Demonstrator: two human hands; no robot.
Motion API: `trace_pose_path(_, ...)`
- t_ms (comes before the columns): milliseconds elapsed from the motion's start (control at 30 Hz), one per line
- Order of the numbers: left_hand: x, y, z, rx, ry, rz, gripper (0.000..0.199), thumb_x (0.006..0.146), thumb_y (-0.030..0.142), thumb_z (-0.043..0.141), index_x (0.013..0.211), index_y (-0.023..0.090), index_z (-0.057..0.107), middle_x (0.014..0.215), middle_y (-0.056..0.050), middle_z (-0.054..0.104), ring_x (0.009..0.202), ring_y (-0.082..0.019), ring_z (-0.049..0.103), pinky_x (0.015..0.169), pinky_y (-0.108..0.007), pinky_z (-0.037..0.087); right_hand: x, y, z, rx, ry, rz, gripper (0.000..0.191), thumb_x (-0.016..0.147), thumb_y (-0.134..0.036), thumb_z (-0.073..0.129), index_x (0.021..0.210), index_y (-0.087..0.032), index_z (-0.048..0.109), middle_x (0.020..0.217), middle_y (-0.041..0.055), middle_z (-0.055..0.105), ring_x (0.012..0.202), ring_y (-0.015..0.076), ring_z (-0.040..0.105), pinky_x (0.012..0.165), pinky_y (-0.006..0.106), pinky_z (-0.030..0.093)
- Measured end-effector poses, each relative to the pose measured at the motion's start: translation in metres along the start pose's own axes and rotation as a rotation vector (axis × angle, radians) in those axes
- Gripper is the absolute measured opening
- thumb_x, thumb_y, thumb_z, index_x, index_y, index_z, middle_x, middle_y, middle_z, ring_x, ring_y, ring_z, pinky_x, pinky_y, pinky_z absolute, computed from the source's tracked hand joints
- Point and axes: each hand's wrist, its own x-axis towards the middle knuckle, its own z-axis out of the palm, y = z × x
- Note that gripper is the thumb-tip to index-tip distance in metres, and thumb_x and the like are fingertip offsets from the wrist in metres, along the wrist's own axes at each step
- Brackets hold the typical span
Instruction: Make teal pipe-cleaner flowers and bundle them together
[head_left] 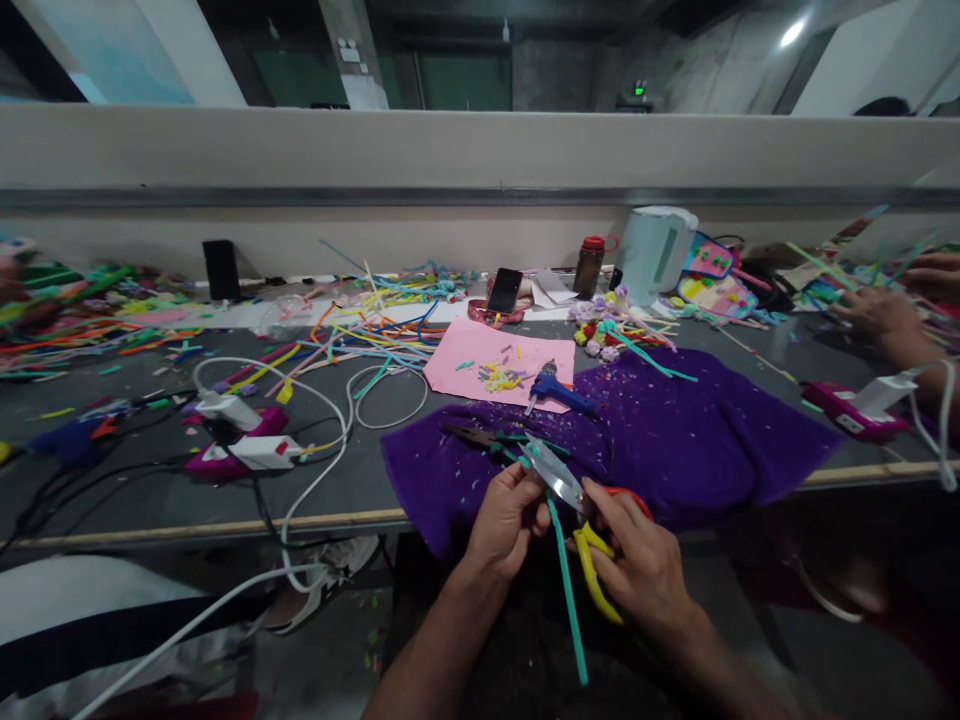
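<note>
My left hand (508,518) pinches a teal pipe cleaner (568,590) between thumb and fingers, and its long end hangs down past the table edge. Held in my right hand (646,560) is a pair of scissors (556,474) with a yellow and a red handle. Their blades point up and left, right beside the left fingertips and across the pipe cleaner. Whether the blades touch it I cannot tell. Just beyond both hands a purple cloth (690,430) is spread, strewn with small bits of fuzz. Dark-jawed pliers (474,436) lie on it near the left hand.
A blue glue gun (561,392) rests partly on a pink sheet (457,352) with cut scraps. Power strips (247,452) and a looping white cable (296,510) occupy the left. Behind stand a kettle (651,255) and a bottle (590,268). Another person's hand (881,312) works at right.
</note>
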Motion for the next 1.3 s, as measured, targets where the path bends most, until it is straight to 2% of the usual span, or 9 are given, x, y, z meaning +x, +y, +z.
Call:
trace_pose_path(333,0.0024,-0.0009,0.0008,0.0,0.008,-0.002,0.025,0.064,0.032,0.071,0.073,0.014,0.056,0.044,0.007,0.049,0.031,-0.002,0.041,0.032,-0.013,0.028,-0.0013,0.0056,0.0004,0.026,-0.04,-0.027,0.059,0.081,-0.024,0.05,0.136,-0.017,0.029,0.097,0.0106,0.056,0.08,0.0199,0.058,0.068,0.031,0.051)
trace_pose_path(700,0.0023,-0.0003,0.001,0.008,0.008,-0.01,0.026,0.062,0.032,0.071,0.072,0.014,0.055,0.043,0.007,0.048,0.03,-0.002,0.04,0.032,-0.013,0.027,-0.001,0.0065,0.0012,0.042,-0.032,-0.044,0.058,0.082,-0.027,0.05,0.136,-0.017,0.03,0.095,0.0102,0.057,0.078,0.0195,0.059,0.067,0.03,0.052)
trace_pose_path(933,0.0023,-0.0021,-0.0008,0.0,-0.015,-0.007,0.026,0.063,0.034,0.07,0.07,0.014,0.055,0.04,0.006,0.048,0.03,-0.003,0.039,0.032,-0.013,0.026,0.0011,0.0003,-0.002,-0.004,-0.019,0.017,0.06,0.078,-0.03,0.058,0.132,-0.018,0.036,0.1,0.0103,0.057,0.082,0.0207,0.058,0.067,0.03,0.05)
trace_pose_path(1300,0.0018,-0.0025,-0.0009,-0.027,-0.042,0.009,0.02,0.066,0.028,0.068,0.071,0.014,0.054,0.043,0.006,0.049,0.03,-0.002,0.039,0.031,-0.013,0.026,-0.0006,0.0041,-0.0004,0.02,-0.051,-0.008,0.058,0.081,-0.021,0.049,0.136,-0.017,0.029,0.099,0.0114,0.055,0.079,0.0203,0.058,0.069,0.032,0.052)
